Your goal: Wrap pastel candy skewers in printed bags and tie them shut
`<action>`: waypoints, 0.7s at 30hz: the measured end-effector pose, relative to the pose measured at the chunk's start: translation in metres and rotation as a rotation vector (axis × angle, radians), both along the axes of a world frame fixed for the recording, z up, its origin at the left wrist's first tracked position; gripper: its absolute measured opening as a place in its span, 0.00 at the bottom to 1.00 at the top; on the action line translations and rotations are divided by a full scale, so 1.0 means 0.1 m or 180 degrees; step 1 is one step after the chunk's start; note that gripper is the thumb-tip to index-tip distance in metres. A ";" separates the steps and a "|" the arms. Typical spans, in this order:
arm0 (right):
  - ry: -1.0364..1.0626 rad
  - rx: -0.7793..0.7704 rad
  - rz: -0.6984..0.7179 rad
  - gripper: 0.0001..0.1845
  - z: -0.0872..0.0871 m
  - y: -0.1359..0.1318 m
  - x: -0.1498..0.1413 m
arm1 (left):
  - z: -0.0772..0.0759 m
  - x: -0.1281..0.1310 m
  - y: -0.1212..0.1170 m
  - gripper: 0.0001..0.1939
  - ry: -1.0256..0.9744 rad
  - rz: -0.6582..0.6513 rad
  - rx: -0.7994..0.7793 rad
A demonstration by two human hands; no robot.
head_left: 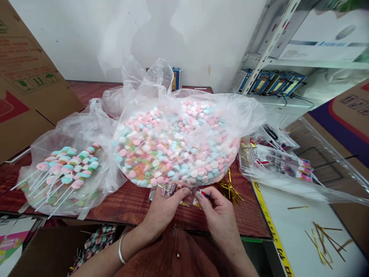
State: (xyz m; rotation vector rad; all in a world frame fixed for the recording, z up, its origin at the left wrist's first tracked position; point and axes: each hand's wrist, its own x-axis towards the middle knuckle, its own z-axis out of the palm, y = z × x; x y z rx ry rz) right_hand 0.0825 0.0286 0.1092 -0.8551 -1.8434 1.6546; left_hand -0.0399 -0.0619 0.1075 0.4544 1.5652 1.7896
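My left hand (165, 207), with a silver bangle on its wrist, pinches a small clear plastic bag (169, 188) with printed lettering at the table's front edge. My right hand (216, 207) is closed with thumb and forefinger on the bag's other side; a bit of red and dark blue shows at its fingertips. Just beyond both hands lies a large clear sack (178, 146) full of pink, white and blue candies. A bundle of gold twist ties (230, 191) lies beside my right hand, partly under the sack.
Twisted marshmallow sticks (69, 163) lie on plastic at left, near a large carton (31, 77). Printed bags (282, 161) lie at right. Loose gold ties (324, 242) are scattered on a white surface (288, 223). An open box (52, 250) with wrapped sticks stands below.
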 end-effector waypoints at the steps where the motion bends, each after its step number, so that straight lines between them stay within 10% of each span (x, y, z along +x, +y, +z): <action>1: -0.0052 0.0099 0.0049 0.16 0.00 0.00 0.00 | -0.02 -0.02 0.00 0.11 0.0030 0.0036 -0.0039; 12: -0.0177 0.1090 -0.0011 0.29 0.00 -0.01 -0.03 | -0.02 -0.05 0.10 0.19 -0.1155 0.0125 0.0783; 21: 0.0461 0.2158 -0.0281 0.18 0.13 -0.17 0.07 | 0.04 -0.11 0.08 0.24 -0.2014 0.0757 0.1137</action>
